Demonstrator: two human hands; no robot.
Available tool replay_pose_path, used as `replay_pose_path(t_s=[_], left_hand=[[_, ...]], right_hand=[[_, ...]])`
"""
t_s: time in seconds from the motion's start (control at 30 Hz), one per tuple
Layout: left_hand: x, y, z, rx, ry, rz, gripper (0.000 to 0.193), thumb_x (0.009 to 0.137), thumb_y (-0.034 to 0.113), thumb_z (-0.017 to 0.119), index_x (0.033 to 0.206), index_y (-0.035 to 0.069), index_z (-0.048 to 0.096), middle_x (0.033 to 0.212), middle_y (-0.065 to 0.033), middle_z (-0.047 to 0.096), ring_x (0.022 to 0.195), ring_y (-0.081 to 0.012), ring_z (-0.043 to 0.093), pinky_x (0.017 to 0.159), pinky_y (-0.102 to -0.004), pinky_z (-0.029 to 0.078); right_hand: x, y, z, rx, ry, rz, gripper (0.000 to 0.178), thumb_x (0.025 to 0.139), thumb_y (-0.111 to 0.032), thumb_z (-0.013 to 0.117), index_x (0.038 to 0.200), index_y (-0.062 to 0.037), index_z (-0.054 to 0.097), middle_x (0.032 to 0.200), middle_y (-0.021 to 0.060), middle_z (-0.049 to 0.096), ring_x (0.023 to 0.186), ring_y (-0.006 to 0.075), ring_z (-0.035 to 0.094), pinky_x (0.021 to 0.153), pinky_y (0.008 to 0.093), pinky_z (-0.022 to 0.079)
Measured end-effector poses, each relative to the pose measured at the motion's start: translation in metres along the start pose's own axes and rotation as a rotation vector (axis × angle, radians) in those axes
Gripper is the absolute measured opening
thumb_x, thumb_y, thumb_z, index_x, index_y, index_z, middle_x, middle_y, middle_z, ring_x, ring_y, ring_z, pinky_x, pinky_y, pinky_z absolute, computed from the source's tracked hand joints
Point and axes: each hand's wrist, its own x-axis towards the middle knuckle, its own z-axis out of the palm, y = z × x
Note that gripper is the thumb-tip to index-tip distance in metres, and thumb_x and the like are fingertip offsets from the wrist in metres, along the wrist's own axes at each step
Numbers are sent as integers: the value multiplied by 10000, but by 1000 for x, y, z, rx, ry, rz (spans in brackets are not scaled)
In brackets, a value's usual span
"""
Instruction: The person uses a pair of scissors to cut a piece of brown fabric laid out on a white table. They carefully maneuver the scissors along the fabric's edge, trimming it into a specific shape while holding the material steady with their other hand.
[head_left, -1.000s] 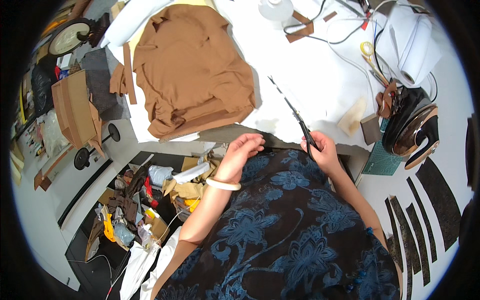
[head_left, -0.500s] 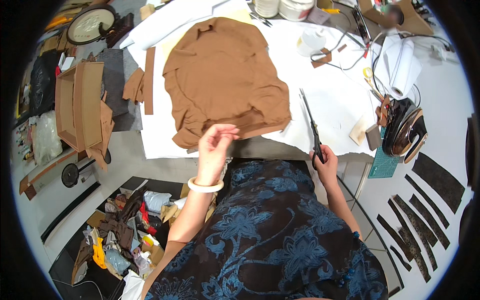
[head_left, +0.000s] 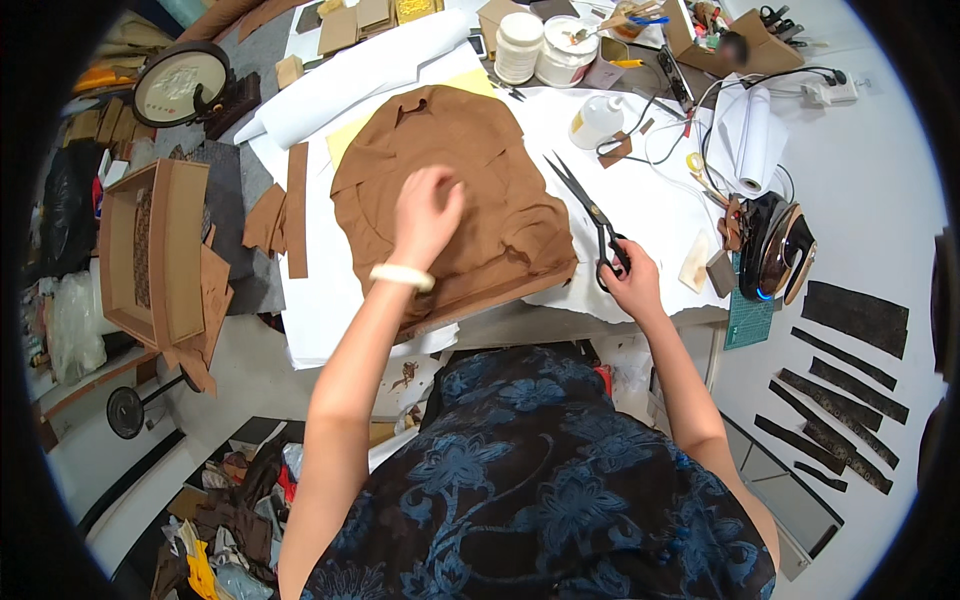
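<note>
A large brown piece of soft leather or cloth [head_left: 490, 180], creased and with a strip along its near edge, lies on white paper [head_left: 640, 230] on the table. My left hand [head_left: 428, 215], with a pale bangle [head_left: 402, 278] at the wrist, is over its middle. The fingers of that hand are curled in, and whatever is between them, if anything, is hidden. My right hand [head_left: 636, 285] grips the black handles of a pair of scissors [head_left: 598, 222] just right of the brown piece. Their blades point far left and stand slightly apart.
A clear bottle [head_left: 597, 122] and white tubs [head_left: 567, 52] stand at the back. At right are an iron [head_left: 780, 255], a green cutting mat [head_left: 748, 318] and looping cables. Brown strips [head_left: 298, 210] and an open brown box [head_left: 184, 255] lie left. The table's near edge runs before me.
My left hand has moved away from me, from the brown piece's near edge to over its middle. My right hand has raised the scissors up and leftward, and their blades have parted slightly. The view has shifted.
</note>
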Motion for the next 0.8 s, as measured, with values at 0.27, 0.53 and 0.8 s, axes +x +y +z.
replay_pose_path(t_s=[0.27, 0.53, 0.8], left_hand=[[90, -49, 97, 518, -210, 456, 441, 819, 61, 671, 1254, 31, 605, 1273, -153, 596, 1232, -347, 559, 1106, -457, 425], [197, -40, 89, 184, -252, 287, 106, 898, 45, 647, 996, 5, 656, 919, -190, 681, 900, -393, 654, 837, -443, 534], [262, -52, 104, -86, -388, 108, 302, 911, -38, 500, 1127, 48, 693, 1049, -113, 739, 965, -240, 684, 915, -346, 535]], right_hand=[[25, 3, 17, 45, 17, 23, 463, 764, -218, 800, 1138, 26, 678, 897, 123, 695, 718, 217, 673, 644, 330, 562], [53, 29, 27, 136, -53, 68, 555, 791, -360, 824, 1161, 24, 668, 889, 109, 667, 719, 218, 627, 681, 346, 532], [88, 53, 45, 305, -151, 96, 687, 813, -459, 833, 1238, 35, 614, 1008, 157, 673, 879, 254, 638, 787, 376, 534]])
